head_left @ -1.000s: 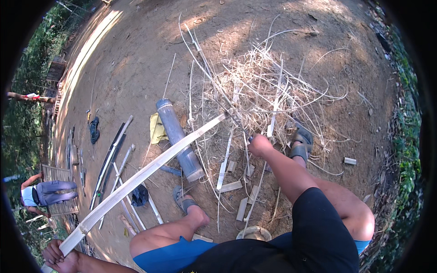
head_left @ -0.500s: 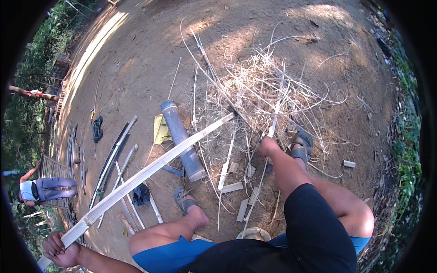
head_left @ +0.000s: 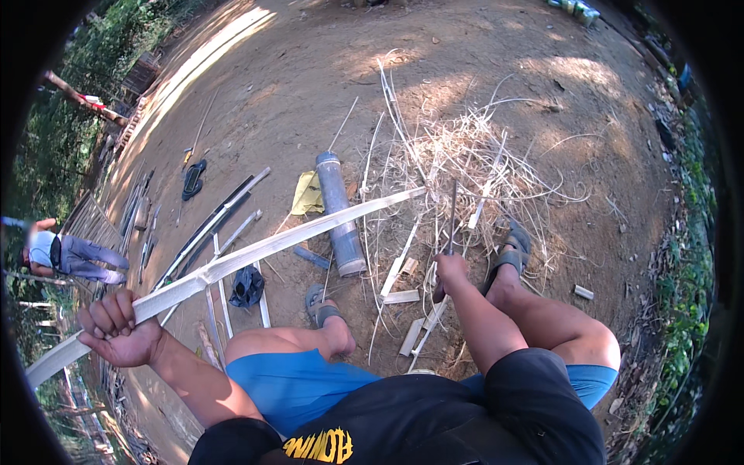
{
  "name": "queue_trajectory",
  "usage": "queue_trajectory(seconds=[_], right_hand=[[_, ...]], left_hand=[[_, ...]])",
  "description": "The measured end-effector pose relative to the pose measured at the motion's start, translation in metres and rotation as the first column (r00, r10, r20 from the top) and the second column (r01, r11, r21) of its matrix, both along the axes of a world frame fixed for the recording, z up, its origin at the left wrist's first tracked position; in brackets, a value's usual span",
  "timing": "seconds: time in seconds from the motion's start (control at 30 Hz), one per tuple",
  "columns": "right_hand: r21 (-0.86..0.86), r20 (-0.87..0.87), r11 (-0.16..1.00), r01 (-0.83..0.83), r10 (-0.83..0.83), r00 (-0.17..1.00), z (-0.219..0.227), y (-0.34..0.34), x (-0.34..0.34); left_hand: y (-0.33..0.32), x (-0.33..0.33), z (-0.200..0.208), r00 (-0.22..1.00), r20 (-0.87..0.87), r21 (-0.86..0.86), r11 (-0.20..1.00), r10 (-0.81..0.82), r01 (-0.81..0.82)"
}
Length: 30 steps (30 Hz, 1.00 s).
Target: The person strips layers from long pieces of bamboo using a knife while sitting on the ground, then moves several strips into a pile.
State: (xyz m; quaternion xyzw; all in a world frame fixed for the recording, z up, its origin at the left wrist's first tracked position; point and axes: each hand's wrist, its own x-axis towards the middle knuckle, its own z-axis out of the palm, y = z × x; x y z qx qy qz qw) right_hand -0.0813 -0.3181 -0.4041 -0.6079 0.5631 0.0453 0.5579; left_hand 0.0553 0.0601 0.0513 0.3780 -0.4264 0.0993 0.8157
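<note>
My left hand (head_left: 120,329) is wrapped round a long, pale split bamboo strip (head_left: 256,252), near the strip's lower left end. The strip slants up across the ground in front of me, and its far end reaches the pile of thin bamboo shavings (head_left: 473,151). In my right hand (head_left: 451,271) is a long knife (head_left: 453,209), its narrow dark blade pointing away from me. The blade stands apart from the strip, just right of its far tip. My fingers hide most of the knife's handle.
A thick grey bamboo tube (head_left: 341,221) lies beyond the strip, beside a yellow sheet (head_left: 308,194). Short offcuts (head_left: 412,337) lie between my sandalled feet. Left are a black plastic bag (head_left: 246,287), more poles (head_left: 209,221) and a sandal (head_left: 194,180). Another person (head_left: 74,252) is at far left.
The knife has come away from the strip's far end and now points straight ahead. My left hand has moved up and right, and the strip's tip has shifted right.
</note>
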Motion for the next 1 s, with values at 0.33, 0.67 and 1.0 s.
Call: queue_trajectory(seconds=[0.33, 0.67, 1.0], right_hand=[[-0.125, 0.349, 0.986, -0.115, 0.152, 0.925, 0.135, 0.052, -0.025], [-0.365, 0.324, 0.747, -0.556, 0.662, 0.676, 0.253, 0.132, -0.098], [-0.599, 0.389, 0.542, -0.590, 0.841, 0.377, 0.294, 0.166, -0.118]], left_hand=[[0.009, -0.064, -0.010, 1.000, -0.030, 0.101, 0.995, -0.011, 0.013], [0.003, -0.114, -0.041, 1.000, 0.027, -0.142, 0.990, 0.016, -0.012], [0.002, -0.135, -0.056, 0.967, 0.240, -0.065, 0.992, -0.086, 0.104]])
